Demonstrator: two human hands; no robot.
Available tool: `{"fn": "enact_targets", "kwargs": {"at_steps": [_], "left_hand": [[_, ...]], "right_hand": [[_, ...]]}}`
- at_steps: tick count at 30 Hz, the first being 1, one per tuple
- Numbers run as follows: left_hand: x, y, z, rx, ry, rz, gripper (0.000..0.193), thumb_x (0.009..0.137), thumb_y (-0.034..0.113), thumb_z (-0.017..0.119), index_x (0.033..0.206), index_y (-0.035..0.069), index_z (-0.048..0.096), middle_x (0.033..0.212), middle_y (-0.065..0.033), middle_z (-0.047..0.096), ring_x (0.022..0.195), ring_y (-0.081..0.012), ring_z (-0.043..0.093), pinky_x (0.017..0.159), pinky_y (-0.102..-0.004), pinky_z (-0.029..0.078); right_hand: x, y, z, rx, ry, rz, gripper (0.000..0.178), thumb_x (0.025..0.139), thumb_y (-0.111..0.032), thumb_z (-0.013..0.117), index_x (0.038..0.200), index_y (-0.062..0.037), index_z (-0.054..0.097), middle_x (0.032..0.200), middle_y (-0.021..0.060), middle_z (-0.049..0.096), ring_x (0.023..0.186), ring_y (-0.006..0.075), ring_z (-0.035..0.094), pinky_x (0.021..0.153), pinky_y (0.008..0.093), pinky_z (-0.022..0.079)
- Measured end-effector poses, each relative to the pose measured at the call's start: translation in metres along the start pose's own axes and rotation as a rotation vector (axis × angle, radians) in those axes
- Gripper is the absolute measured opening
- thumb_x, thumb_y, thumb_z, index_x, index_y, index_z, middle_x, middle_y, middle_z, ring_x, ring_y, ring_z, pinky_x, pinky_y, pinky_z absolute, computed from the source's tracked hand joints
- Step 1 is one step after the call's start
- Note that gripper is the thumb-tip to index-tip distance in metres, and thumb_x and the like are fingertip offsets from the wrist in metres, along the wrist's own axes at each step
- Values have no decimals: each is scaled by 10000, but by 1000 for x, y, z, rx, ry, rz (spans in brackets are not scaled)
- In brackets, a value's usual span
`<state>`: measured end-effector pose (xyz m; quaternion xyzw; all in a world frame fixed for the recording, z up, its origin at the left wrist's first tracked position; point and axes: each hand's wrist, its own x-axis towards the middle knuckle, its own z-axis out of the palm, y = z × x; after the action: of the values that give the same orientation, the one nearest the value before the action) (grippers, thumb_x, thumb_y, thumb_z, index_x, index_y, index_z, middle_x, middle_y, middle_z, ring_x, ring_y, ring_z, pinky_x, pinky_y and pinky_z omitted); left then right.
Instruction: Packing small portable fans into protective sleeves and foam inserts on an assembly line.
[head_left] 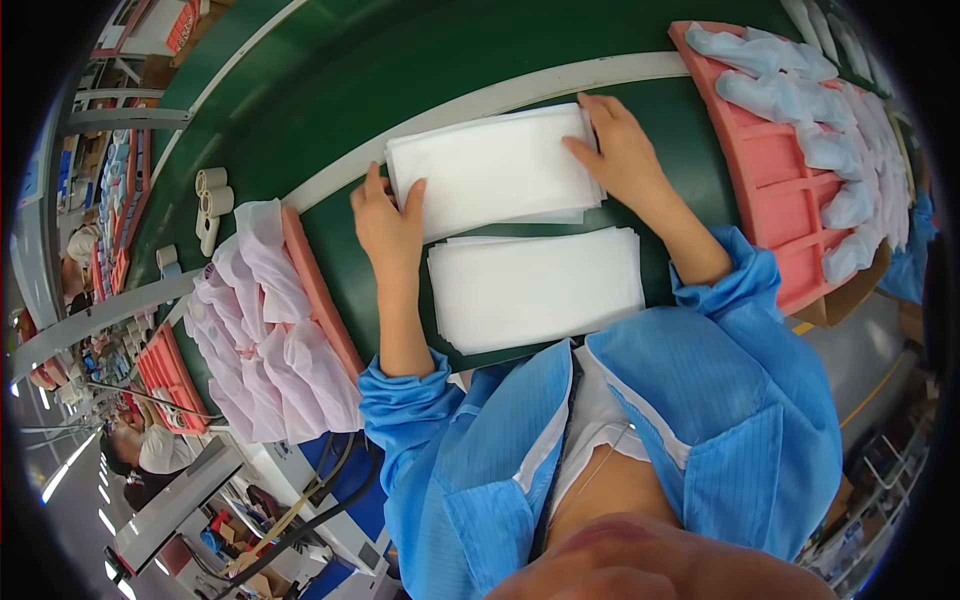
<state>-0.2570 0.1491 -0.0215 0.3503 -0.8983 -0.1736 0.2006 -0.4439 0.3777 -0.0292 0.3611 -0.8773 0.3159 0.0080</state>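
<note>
Two stacks of thin white rectangular sheets lie one behind the other on the green work surface [335, 240]. My left hand [390, 225] grips the left end of the far stack [490, 165], its thumb on top and its fingers along the edge. At the opposite end, my right hand [622, 155] has its thumb on the top sheet and its fingers around the far corner. The near stack [540, 285] lies close to my body, touched by neither hand. Its sheets are slightly fanned at the edges.
On the left, a pink tray [308, 300] carries several pale pink wrapped bundles [265, 330]. A pink compartmented tray [775, 190] on the right holds light blue wrapped bundles [770, 95]. Tape rolls [213, 200] stand at the left. A pale rail [540, 88] crosses behind the sheets.
</note>
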Motion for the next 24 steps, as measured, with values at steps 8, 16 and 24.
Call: {"fn": "enact_targets", "kwargs": {"at_steps": [8, 16, 24], "left_hand": [[-5, 8, 16, -264, 45, 27, 514, 817, 189, 744, 1234, -56, 570, 895, -208, 657, 788, -336, 658, 725, -392, 526], [-5, 16, 9, -344, -45, -103, 634, 799, 165, 764, 1336, -19, 482, 795, -126, 627, 642, -207, 593, 610, -305, 489], [-7, 18, -1, -396, -54, -123, 644, 817, 178, 754, 1366, 14, 460, 842, -120, 641, 706, -222, 618, 636, -311, 502]], "right_hand": [[6, 7, -8, 338, -92, 65, 483, 816, -31, 664, 1284, -3, 550, 1191, 144, 573, 947, 257, 611, 780, 312, 551], [7, 16, -7, 420, -58, 65, 418, 818, 9, 662, 1230, -30, 604, 1101, 103, 602, 856, 185, 608, 708, 260, 561], [8, 17, -8, 255, 71, -71, 378, 824, -13, 667, 1198, -37, 619, 1113, 111, 609, 877, 207, 622, 719, 279, 538]]}}
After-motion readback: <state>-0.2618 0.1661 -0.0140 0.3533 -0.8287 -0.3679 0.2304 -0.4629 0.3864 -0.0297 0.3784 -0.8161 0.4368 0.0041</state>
